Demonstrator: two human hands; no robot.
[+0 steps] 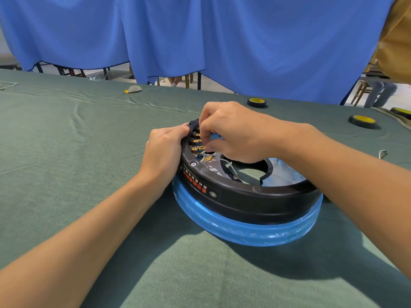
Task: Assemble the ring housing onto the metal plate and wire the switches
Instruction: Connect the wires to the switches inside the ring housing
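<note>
Left hand (165, 147) in a curled grip, right hand (231, 132) in a fingertip pinch.

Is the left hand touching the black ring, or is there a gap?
Touching. The head view shows the left hand gripping the black ring at its far-left rim, fingers curled against the outer wall with no gap.

Two tape rolls (362, 121) and perhaps a paper scrap (133, 89) lie on green cloth (66, 130).

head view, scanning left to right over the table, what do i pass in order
pale scrap with yellow tab → left hand → right hand → tape roll past the right forearm → partly cut-off roll at the right edge
</note>
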